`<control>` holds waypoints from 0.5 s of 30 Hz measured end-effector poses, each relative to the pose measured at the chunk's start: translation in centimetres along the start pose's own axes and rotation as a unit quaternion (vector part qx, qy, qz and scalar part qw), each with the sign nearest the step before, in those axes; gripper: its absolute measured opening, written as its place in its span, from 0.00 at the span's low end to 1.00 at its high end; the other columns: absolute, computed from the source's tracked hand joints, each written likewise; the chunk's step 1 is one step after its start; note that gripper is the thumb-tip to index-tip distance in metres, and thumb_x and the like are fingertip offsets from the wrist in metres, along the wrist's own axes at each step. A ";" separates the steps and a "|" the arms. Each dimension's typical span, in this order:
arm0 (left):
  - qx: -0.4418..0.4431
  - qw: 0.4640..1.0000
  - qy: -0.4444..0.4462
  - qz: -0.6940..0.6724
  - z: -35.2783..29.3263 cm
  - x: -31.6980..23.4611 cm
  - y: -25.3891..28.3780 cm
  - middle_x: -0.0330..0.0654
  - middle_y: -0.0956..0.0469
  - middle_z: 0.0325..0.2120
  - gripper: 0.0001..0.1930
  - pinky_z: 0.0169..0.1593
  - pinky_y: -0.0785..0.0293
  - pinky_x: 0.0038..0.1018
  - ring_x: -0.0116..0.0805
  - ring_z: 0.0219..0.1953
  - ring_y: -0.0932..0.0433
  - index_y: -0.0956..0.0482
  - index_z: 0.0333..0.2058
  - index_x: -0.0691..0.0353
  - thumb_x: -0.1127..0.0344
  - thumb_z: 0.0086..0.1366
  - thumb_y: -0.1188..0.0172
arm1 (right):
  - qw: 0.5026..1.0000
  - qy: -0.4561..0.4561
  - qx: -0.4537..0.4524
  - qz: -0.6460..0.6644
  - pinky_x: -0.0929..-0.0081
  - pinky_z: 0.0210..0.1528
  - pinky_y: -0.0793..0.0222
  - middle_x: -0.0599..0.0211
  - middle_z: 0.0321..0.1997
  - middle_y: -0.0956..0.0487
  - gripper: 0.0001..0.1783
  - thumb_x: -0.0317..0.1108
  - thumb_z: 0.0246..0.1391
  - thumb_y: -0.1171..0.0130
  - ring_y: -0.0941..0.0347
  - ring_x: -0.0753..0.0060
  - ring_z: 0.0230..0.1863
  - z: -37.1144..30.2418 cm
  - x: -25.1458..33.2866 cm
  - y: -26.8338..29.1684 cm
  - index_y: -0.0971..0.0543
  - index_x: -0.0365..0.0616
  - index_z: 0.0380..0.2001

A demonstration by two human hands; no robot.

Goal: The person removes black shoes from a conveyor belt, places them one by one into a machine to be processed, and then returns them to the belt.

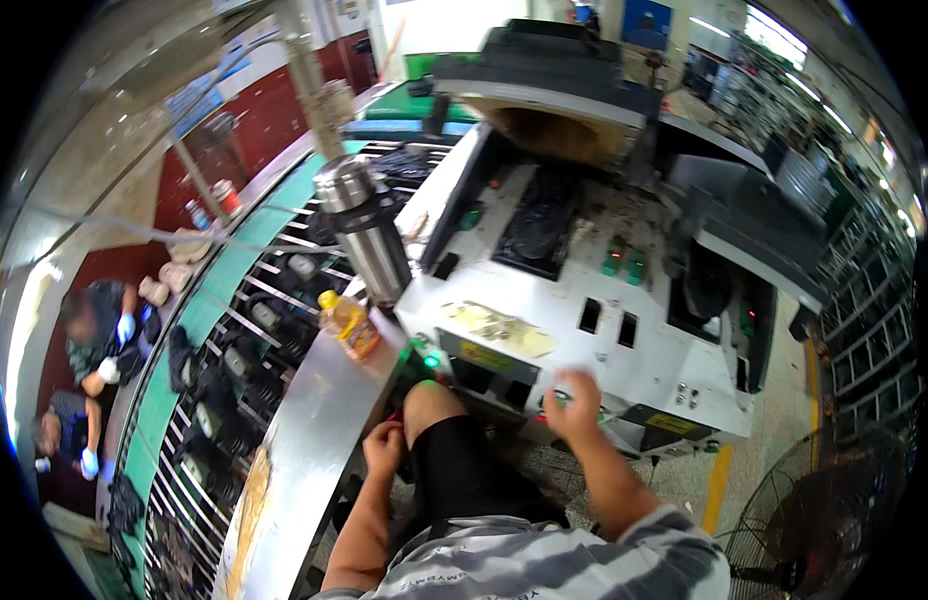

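Note:
My right hand (576, 404) is curled at the front edge of a white machine (544, 352). A small green and white part shows beside its thumb, and whatever lies under the fingers is hidden. Lower, beside my knee, my left hand (384, 449) is closed next to a small red part, with its fingertips mostly out of sight. On the machine top, a black shoe-shaped item (544, 215) lies in the left bay under a raised dark cover (554, 75). Another dark item (708, 285) sits in the right bay, beneath a second cover (749, 225).
Left of the machine, a steel flask (362, 225) and an orange drink bottle (350, 325) stand by a metal ledge (319, 400). Beyond runs a curved roller conveyor (199, 300) carrying dark shoes. Two people work at far left. A caged fan (814, 515) stands at lower right.

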State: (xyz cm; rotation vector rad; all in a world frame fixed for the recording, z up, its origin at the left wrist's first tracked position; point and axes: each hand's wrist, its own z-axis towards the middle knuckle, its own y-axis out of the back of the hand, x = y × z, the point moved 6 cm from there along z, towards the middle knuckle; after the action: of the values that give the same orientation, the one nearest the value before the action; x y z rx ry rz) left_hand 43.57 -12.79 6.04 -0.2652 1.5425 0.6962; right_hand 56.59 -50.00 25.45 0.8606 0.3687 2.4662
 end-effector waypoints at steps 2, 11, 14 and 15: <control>-0.121 0.981 0.040 0.144 -1.0 3.4 9.8 0.41 0.21 0.21 0.08 0.32 0.28 0.25 0.27 0.25 0.24 0.18 0.31 0.64 0.70 0.60 0.46 | 0.998 -0.038 -0.020 -0.047 0.60 0.52 0.32 0.54 0.44 0.22 0.26 0.33 0.42 0.34 0.27 0.49 0.47 7.0 -3.5 -5.5 0.26 0.40 0.47; -0.425 0.892 0.117 0.095 -17.3 7.4 31.5 0.45 0.21 0.21 0.06 0.29 0.28 0.29 0.31 0.22 0.23 0.20 0.27 0.65 0.72 0.56 0.46 | 0.821 -0.482 0.191 -0.238 0.59 0.68 0.46 0.36 0.67 0.42 0.68 0.62 0.31 0.31 0.43 0.45 0.68 27.1 -20.3 -17.1 0.54 0.31 0.66; -0.437 0.881 0.121 0.133 -18.2 7.4 32.1 0.42 0.23 0.19 0.06 0.29 0.29 0.26 0.30 0.22 0.25 0.21 0.25 0.66 0.73 0.56 0.46 | 0.829 -0.486 0.125 -0.248 0.50 0.64 0.42 0.37 0.65 0.38 0.63 0.60 0.38 0.34 0.39 0.42 0.65 25.8 -13.8 -16.2 0.55 0.41 0.69; -0.425 0.877 0.130 0.184 -17.4 7.4 31.9 0.41 0.23 0.19 0.06 0.29 0.29 0.26 0.30 0.22 0.25 0.22 0.24 0.67 0.73 0.56 0.46 | 0.834 -0.482 0.099 -0.249 0.50 0.63 0.40 0.39 0.65 0.38 0.63 0.60 0.38 0.34 0.37 0.43 0.64 25.2 -12.5 -15.6 0.55 0.42 0.69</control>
State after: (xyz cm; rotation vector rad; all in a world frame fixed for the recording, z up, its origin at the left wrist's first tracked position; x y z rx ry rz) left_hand 10.53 4.03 6.54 -0.7552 1.4635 1.6959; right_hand 86.86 -41.41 32.14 1.6953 0.3941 1.2941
